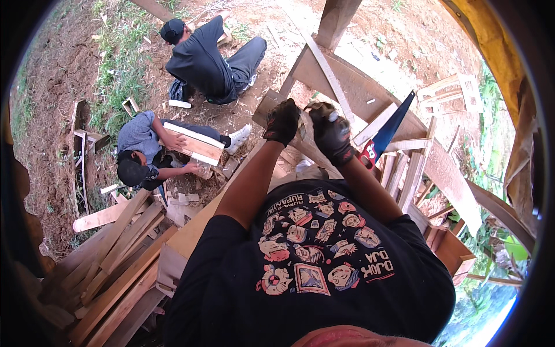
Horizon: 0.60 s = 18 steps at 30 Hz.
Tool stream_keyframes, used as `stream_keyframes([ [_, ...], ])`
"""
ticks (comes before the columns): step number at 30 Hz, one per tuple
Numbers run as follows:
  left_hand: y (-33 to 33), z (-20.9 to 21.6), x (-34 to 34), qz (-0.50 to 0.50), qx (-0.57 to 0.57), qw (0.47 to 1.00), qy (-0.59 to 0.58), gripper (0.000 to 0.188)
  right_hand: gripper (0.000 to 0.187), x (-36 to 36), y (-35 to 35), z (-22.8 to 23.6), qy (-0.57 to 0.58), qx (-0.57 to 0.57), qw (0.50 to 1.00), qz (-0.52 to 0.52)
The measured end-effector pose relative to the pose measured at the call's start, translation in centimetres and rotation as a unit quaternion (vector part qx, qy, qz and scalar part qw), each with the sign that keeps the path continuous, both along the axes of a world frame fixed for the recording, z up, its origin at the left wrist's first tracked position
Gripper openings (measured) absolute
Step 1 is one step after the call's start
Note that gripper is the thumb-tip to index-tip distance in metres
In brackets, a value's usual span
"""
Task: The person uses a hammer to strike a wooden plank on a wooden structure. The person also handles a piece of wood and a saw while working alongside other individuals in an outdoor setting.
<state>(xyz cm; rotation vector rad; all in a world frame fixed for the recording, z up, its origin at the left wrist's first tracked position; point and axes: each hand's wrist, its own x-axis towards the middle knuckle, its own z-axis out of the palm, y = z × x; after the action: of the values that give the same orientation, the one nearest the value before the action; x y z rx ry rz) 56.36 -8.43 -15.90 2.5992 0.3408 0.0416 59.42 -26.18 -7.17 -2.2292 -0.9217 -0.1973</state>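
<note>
Both my hands wear dark work gloves and meet in front of me over a wooden bench [370, 87]. My left hand [282, 122] is closed in a fist beside the end of a short wooden board [264, 108]; what its fingers hold is hidden. Close by on the right, my right hand [330, 132] has its fingers curled, with a pale blurred spot at the knuckles. Whatever it grips cannot be made out. Just right of that wrist is a handsaw [395, 125] with a dark blue blade and a red handle.
At left, a seated person [137, 136] holds a small wooden box [193, 143]. Another person in black [202, 66] sits farther off. Stacked planks [124, 260] lie at lower left, more timber [413, 173] at right. A wooden frame [450, 94] stands at far right.
</note>
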Motion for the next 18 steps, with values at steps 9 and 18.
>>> stream_keyframes([
  [9,2.0,-1.2,-0.7,0.035,-0.006,0.998,-0.044,0.021,0.025,0.0,1.0,1.7,-0.045,0.025,0.999,0.006],
  [18,2.7,0.0,-1.3,0.056,-0.017,0.997,-0.041,0.012,0.021,-1.0,1.7,1.4,-0.011,-0.048,0.998,0.036],
])
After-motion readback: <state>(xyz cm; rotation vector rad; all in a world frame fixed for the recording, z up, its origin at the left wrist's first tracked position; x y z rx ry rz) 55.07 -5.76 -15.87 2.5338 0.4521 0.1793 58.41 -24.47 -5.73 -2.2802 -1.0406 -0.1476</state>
